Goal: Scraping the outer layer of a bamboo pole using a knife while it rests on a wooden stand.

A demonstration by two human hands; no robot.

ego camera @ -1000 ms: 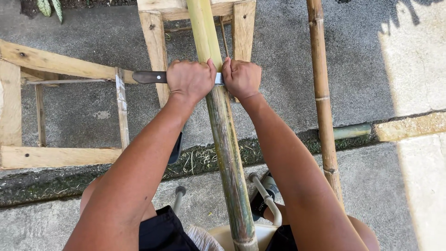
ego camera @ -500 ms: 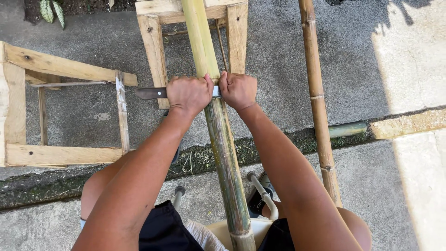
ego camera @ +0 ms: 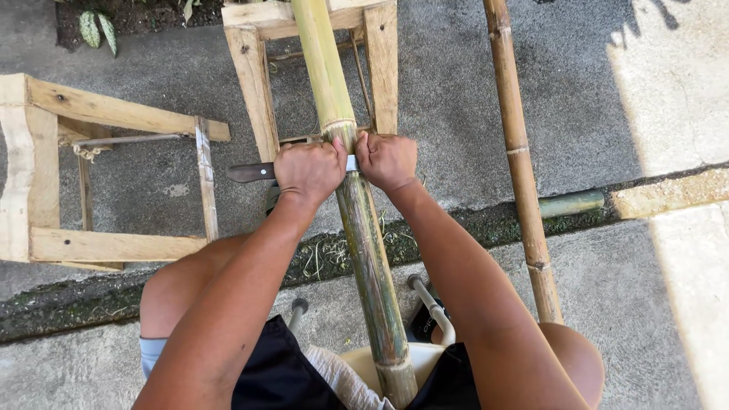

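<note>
Concrete floor [ego camera: 471, 99] lies beneath; green bamboo pole [ego camera: 364, 243] runs from 12 to 6 o'clock over a wooden stand [ego camera: 254, 83]; left hand [ego camera: 307, 171] and right hand [ego camera: 387, 159], fingers clamped on a knife [ego camera: 250, 172], press it across the pole.

An outdoor yard workspace: grey concrete ground [ego camera: 471, 106] in sunlight, rough pale wooden frames [ego camera: 114, 114], long bamboo poles [ego camera: 520, 163], and green leaves [ego camera: 99, 29] at its edge.

A grey concrete floor [ego camera: 456, 114] carries a wooden stand [ego camera: 258, 83] at the far middle and a wooden frame [ego camera: 45, 190] at left. A mossy seam [ego camera: 471, 228] crosses it, with a short green bamboo piece [ego camera: 571, 203] lying right.
</note>
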